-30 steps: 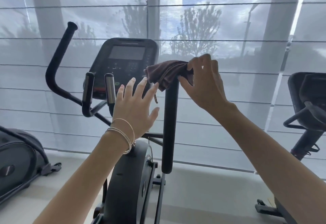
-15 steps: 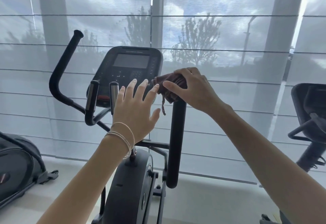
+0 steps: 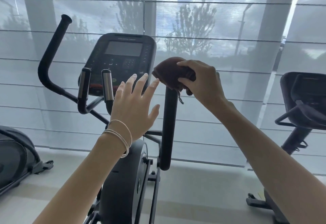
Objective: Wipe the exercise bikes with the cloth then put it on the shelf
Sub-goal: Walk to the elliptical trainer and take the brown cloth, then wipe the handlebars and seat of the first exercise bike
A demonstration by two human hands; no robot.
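A black exercise bike (image 3: 123,179) with a console screen (image 3: 123,54) stands in front of me. My right hand (image 3: 201,84) presses a dark brown cloth (image 3: 171,72) over the top of the bike's right upright handle (image 3: 169,126), fingers curled around it. My left hand (image 3: 134,107), with thin bangles on the wrist, hovers open just left of the cloth, fingertips close to it and in front of the console. The left curved handle (image 3: 51,52) rises at the left. The handle's top end is hidden under the cloth.
A second exercise bike (image 3: 303,103) stands at the right edge, and part of another black machine (image 3: 15,155) sits low at the left. Sheer blinds (image 3: 229,29) cover the window behind the machines. Pale floor (image 3: 194,188) lies around the bike's base.
My right hand has bunched the cloth and pushed it down over the top of the right handle. The left hand stayed open beside it. The view shifted slightly.
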